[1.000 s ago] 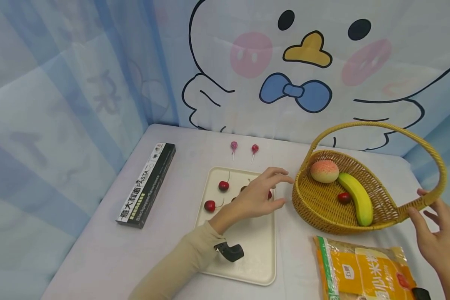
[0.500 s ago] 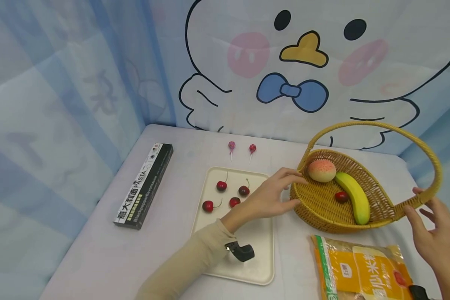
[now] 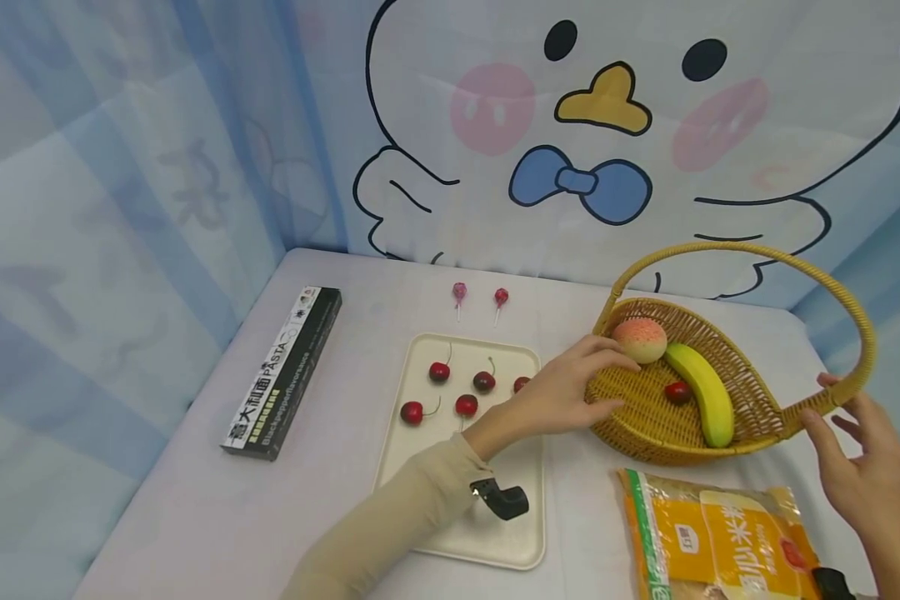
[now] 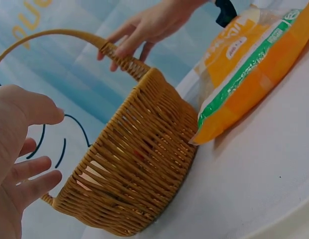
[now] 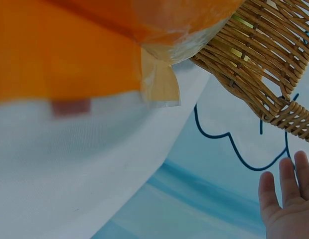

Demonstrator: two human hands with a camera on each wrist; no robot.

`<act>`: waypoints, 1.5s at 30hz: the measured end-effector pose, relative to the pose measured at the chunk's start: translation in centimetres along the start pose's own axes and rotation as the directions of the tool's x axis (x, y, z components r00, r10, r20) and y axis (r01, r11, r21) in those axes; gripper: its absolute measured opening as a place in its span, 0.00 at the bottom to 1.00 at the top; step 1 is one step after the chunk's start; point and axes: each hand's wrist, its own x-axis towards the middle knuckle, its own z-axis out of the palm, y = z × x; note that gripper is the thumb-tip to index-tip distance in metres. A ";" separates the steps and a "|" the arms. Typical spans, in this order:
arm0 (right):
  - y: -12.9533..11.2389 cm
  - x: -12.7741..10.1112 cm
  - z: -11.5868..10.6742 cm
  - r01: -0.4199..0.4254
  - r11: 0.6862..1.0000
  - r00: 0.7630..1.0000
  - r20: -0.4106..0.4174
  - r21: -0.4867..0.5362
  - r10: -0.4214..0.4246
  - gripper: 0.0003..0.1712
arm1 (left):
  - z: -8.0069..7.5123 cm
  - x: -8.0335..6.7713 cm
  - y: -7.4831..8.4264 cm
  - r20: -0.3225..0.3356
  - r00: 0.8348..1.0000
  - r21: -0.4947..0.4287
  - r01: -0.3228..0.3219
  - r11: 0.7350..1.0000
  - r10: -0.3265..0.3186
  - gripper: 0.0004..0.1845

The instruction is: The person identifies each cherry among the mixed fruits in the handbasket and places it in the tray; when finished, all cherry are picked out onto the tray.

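In the head view a wicker basket point(image 3: 675, 454) with a tall hooped handle holds a peach point(image 3: 640, 340), a banana point(image 3: 708, 396) and a cherry point(image 3: 678, 392). My left hand point(image 3: 566, 387) reaches over the basket's left rim. Its fingertips overlap the peach's lower edge, fingers relaxed and thumb apart, holding nothing. The left wrist view shows thumb and fingers spread beside the wicker wall. At the far right end, my right hand point(image 3: 862, 450) pinches the basket's handle base between thumb and forefinger; its other fingers extend loosely below.
A cream tray point(image 3: 487, 533) with several cherries point(image 3: 466, 405) lies partly under my left forearm. An orange grain bag point(image 3: 720, 533) lies in front of the basket. A black pasta box point(image 3: 285, 371) is at left; two lollipops point(image 3: 460, 290) lie behind the tray.
My left hand has moved right from above the tray to the basket's left rim, uncovering more cherries. The right hand keeps its place at the handle; the head view has shifted slightly.
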 end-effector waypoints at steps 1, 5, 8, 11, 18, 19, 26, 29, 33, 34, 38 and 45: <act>0.0 0.0 0.0 0.005 1.000 1.000 -0.001 0.002 -0.005 0.32 | 0.0 0.2 0.1 0.004 1.000 -0.009 -0.006 1.000 0.006 0.24; 0.1 0.0 0.0 0.003 1.000 1.000 0.000 -0.007 -0.003 0.32 | 0.2 1.2 0.4 0.035 0.999 -0.007 -0.009 1.000 0.010 0.24; 0.0 0.0 0.0 0.002 1.000 1.000 -0.001 -0.005 -0.002 0.32 | 0.4 1.9 0.5 0.054 0.999 0.011 -0.008 1.000 0.007 0.25; 0.0 0.0 0.0 -0.002 1.000 1.000 0.002 -0.011 0.002 0.32 | 0.9 2.7 0.5 0.072 0.997 0.026 -0.002 1.000 0.001 0.25; 0.1 -0.2 0.0 -0.016 1.000 1.000 0.018 -0.023 0.016 0.32 | 1.9 4.0 1.1 0.127 0.991 0.013 0.051 0.999 -0.052 0.25; 0.1 -0.3 0.0 -0.017 1.000 1.000 0.020 -0.025 0.018 0.32 | 2.0 4.2 1.3 0.132 0.990 0.011 0.052 0.999 -0.053 0.25; 0.2 -0.2 0.0 0.001 1.000 1.000 0.011 -0.006 -0.001 0.32 | 2.7 5.6 1.9 0.163 0.985 0.055 0.043 0.998 -0.052 0.26; 0.2 -0.2 0.0 0.012 1.000 1.000 0.012 0.004 -0.012 0.32 | 3.1 6.1 2.0 0.172 0.984 0.067 0.041 0.997 -0.052 0.26; 0.1 -0.3 0.0 0.007 1.000 1.000 0.013 0.002 -0.007 0.32 | 3.7 6.7 2.1 0.178 0.982 0.074 0.049 0.996 -0.062 0.26; 0.1 -0.3 0.0 0.004 1.000 1.000 0.013 0.001 -0.004 0.32 | 3.9 6.8 2.1 0.182 0.981 0.078 0.052 0.996 -0.066 0.26; 0.0 -0.2 0.0 0.002 1.000 1.000 0.012 0.008 -0.002 0.31 | 4.4 7.3 2.1 0.190 0.978 0.090 0.067 0.994 -0.083 0.26; 0.1 0.0 -0.1 0.026 0.999 1.000 0.007 0.033 -0.026 0.31 | 5.0 7.8 2.0 0.197 0.974 0.088 0.099 0.991 -0.115 0.26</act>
